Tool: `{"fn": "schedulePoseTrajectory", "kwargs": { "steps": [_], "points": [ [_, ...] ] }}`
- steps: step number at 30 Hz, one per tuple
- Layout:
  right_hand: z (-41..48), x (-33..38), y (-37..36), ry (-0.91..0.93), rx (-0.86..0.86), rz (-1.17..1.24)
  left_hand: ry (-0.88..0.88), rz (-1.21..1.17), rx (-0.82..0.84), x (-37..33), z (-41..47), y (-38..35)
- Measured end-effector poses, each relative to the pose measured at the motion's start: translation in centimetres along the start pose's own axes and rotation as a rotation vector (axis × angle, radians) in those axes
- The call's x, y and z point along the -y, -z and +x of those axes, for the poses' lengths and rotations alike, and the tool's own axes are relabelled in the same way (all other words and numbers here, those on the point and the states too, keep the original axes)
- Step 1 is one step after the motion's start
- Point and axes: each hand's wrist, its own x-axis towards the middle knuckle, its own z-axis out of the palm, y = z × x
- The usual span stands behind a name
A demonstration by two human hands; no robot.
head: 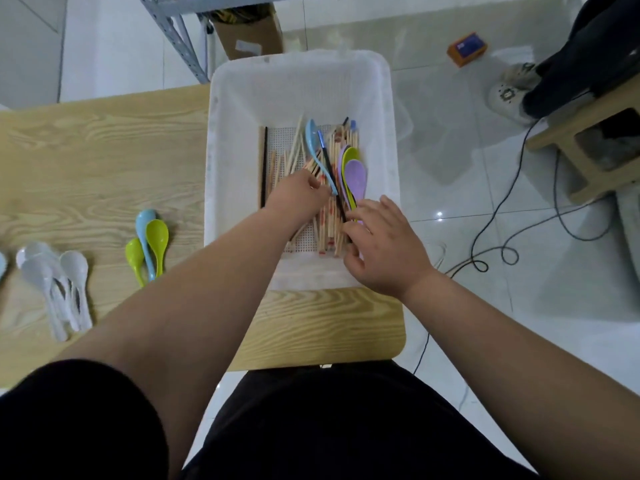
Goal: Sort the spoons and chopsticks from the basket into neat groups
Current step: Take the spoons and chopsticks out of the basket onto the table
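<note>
Deep in the basket (242,77): pinching the blue spoon (317,150) by its near handle tip in the left hand (298,195) grip, long axis running away, bowl farthest. Spreading the right hand (384,247) loose, empty, just beside the purple spoon (356,178) handle.

We record the basket (301,69) as white, matt, semi-translucent plastic with a perforated floor, the chopsticks (329,230) as pale, matt bare wood, the blue spoon (316,148), purple spoon (356,178) and white spoons (55,271) as smooth, faintly glossy plastic, the table (104,150) as matt pale wood grain, and the floor tiles (467,202) as highly glossy.
</note>
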Motion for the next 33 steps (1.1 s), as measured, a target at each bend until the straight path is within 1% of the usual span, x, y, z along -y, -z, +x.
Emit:
{"fn": "schedulePoseTrajectory", "kwargs": {
  "steps": [4, 8, 11, 14, 18, 20, 23, 25, 28, 30, 33],
  "points": [
    [0.1, 0.2, 0.0, 0.0, -0.003, -0.012, 0.093, 0.008, 0.029, -1.1, 2.7, -0.9],
    [-0.1, 0.1, -0.2, -0.009, -0.015, -0.023, 0.115, 0.005, 0.049, -0.8, 3.0, -0.7],
    [-0.2, 0.2, -0.1, -0.013, 0.019, -0.048, 0.099, -0.029, 0.076, -0.2, 2.3, 0.0],
    [0.2, 0.6, 0.1, -0.016, 0.081, -0.098, 0.122, -0.08, 0.088, 1.2, 0.7, 0.5],
    [2.8, 0.2, 0.4, 0.019, 0.121, -0.097, 0.122, -0.112, 0.106, 3.8, -2.2, 1.1],
    [5.7, -0.3, 0.5, -0.021, 0.203, -0.12, 0.13, -0.173, 0.118, 4.7, -3.6, 1.3],
    [10.6, -1.6, 0.3, -0.105, 0.441, -0.212, 0.136, -0.26, 0.137, 5.6, -5.2, 1.7],
    [13.1, -2.9, 0.0, -0.123, 0.577, -0.299, 0.135, -0.291, 0.157, 6.0, -5.8, 1.9],
    [15.4, -4.1, -0.3, -0.114, 0.727, -0.38, 0.122, -0.319, 0.164, 6.5, -6.4, 2.2],
    [16.4, -4.2, -0.4, -0.099, 0.794, -0.41, 0.115, -0.341, 0.163, 6.7, -6.6, 2.5],
    [17.2, -4.0, -0.6, -0.094, 0.831, -0.42, 0.114, -0.369, 0.176, 6.9, -6.7, 2.7]
  ]
}}
